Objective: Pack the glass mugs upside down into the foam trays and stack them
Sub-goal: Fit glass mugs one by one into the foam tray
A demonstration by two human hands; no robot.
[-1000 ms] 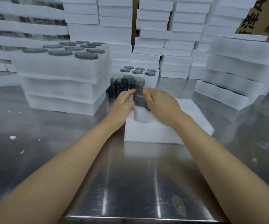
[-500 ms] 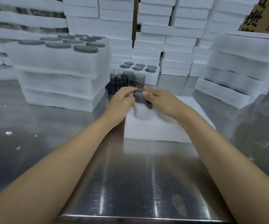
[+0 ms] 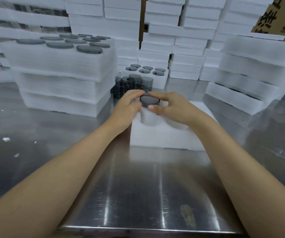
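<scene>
We judge the smoked glass mug (image 3: 149, 100) half seated, base up, in the far-left pocket of the foam tray (image 3: 164, 138). Our left hand (image 3: 129, 104) curls round its side, and our right hand (image 3: 170, 107) pinches its base. Next: press it level, then fetch loose mugs (image 3: 133, 83) beyond the tray's far edge. A packed stack (image 3: 61, 66) crowds the left; room lies toward the near edge of the steel table (image 3: 138, 186).

Place: packing workshop
Evidence: stacked foam trays (image 3: 61, 69), steel worktable (image 3: 138, 194), printed cardboard carton (image 3: 282, 18)
</scene>
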